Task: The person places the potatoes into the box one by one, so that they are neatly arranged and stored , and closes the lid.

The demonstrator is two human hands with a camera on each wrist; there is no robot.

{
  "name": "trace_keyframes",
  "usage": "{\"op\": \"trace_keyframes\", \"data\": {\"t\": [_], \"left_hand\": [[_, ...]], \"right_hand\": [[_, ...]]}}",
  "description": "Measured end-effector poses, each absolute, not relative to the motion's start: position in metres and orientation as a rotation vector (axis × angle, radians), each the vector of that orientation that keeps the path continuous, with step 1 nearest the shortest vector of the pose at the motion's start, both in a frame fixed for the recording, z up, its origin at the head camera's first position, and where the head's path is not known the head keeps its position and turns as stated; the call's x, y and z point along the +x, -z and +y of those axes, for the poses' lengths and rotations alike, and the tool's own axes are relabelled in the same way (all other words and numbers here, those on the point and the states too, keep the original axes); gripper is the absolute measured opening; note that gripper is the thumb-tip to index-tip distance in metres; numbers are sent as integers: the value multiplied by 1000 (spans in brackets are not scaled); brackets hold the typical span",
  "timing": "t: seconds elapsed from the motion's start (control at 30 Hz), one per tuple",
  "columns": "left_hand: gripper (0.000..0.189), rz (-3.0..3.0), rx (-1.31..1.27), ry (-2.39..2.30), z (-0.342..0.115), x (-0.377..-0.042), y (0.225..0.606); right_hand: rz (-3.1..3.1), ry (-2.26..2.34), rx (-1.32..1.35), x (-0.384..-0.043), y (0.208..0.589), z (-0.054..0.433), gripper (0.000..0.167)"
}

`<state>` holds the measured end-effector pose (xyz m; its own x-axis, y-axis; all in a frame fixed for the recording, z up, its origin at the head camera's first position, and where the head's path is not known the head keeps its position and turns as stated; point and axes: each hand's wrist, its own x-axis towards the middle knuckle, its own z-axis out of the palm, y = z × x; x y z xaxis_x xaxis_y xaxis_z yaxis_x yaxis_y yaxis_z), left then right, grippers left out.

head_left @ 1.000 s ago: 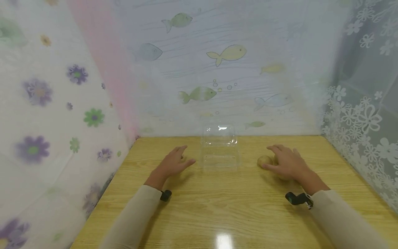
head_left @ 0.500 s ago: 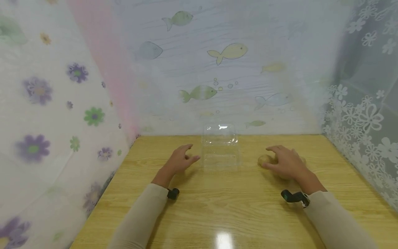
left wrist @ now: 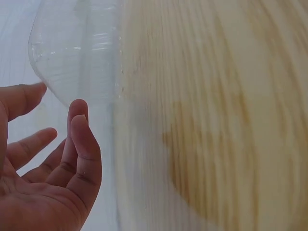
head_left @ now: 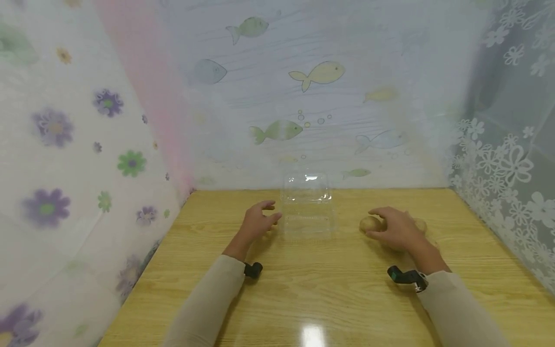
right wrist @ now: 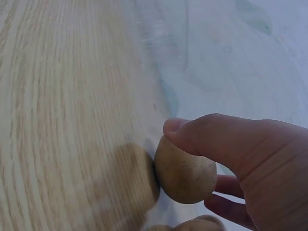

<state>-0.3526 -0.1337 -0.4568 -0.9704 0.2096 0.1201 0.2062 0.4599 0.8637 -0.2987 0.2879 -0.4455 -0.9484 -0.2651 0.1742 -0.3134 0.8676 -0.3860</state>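
Observation:
A clear plastic clamshell box [head_left: 307,225] stands near the back of the table, its lid [head_left: 306,187] raised. My left hand [head_left: 257,222] is just left of it, holding nothing; its loosely bent fingers [left wrist: 79,125] overlap the clear plastic in the left wrist view. On the right, my right hand [head_left: 398,228] is over a group of potatoes. Its thumb lies across the leftmost potato [right wrist: 185,173] and its fingers bend round the far side. That potato rests on the table. Another potato [head_left: 419,225] shows beyond the hand, and the others are partly hidden beneath it.
The wood-grain table [head_left: 312,289] ends at a back curtain [head_left: 243,106] printed with fish. Flowered sheets hang along the left and right sides. Each wrist carries a small black camera.
My left hand has moved right, up to the box's left side. My right hand has shifted slightly left and its thumb and fingers have drawn in around the leftmost potato. The box stays put.

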Motion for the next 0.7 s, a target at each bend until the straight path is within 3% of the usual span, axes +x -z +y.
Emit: {"op": "trace_keyframes", "data": {"t": [0.7], "left_hand": [[50,2650,343,-1673,-123,-356,463]], "right_hand": [[-2925,-635,444,-298,452,285,59]]}}
